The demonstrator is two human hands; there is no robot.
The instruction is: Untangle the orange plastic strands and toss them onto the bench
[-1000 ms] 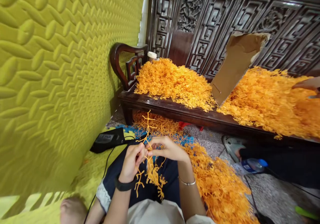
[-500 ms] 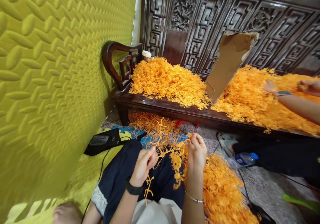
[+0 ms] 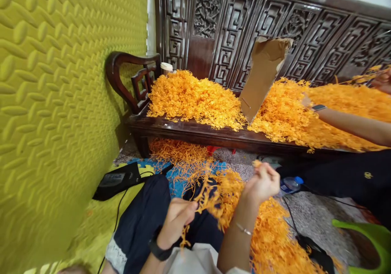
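My left hand (image 3: pixel 176 220) is closed in a pinch on a branching orange plastic sprig (image 3: pixel 203 200) above my lap. My right hand (image 3: pixel 262 182) is raised and curled shut, gripping a small orange piece at its fingertips, out to the right of the sprig. Between the two hands hangs a blurred tangle of orange strands. A heap of the same orange pieces (image 3: pixel 271 233) lies on the floor under my right arm. My dark trouser leg (image 3: pixel 143 217) is below the left hand.
A dark carved wooden bench (image 3: pixel 195 132) holds big orange piles (image 3: pixel 195 99) and a cardboard sheet (image 3: pixel 262 74). Another person's arms (image 3: pixel 351 123) reach over the right pile. A black device (image 3: pixel 117 179), water bottle (image 3: pixel 290 183), green stool (image 3: pixel 366 241) and yellow padded wall (image 3: pixel 61 103) surround me.
My hands have pulled apart: the right hand moved up and to the right with a piece, the left stayed low holding the sprig. The view swung to the right.
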